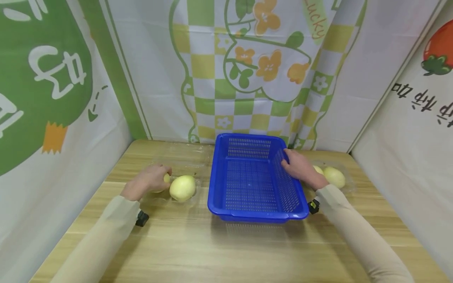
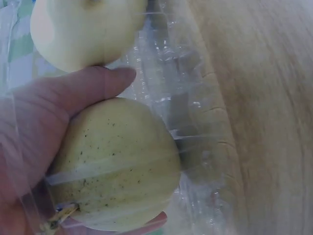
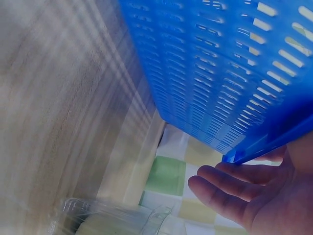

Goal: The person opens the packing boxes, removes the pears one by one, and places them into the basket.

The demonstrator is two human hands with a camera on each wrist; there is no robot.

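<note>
My left hand (image 1: 150,181) grips a pale yellow pear (image 2: 117,161) that sits in a clear plastic tray (image 1: 198,182) at the left. Thumb and fingers lie on either side of the fruit, and a stem and small dark specks show in the left wrist view. Beside it in the same tray lies another pear (image 1: 182,188), close against my thumb. At the middle stands a blue slotted plastic basket (image 1: 258,215), with nothing inside. My right hand (image 1: 302,167) holds its right rim, thumb on the inner side and fingers on the outside below the rim.
A second clear tray (image 1: 350,184) with pears (image 1: 334,177) lies on the right, partly behind my right forearm. Beneath everything is a wooden table (image 1: 170,243). Printed curtains (image 1: 159,78) hang behind and at both sides.
</note>
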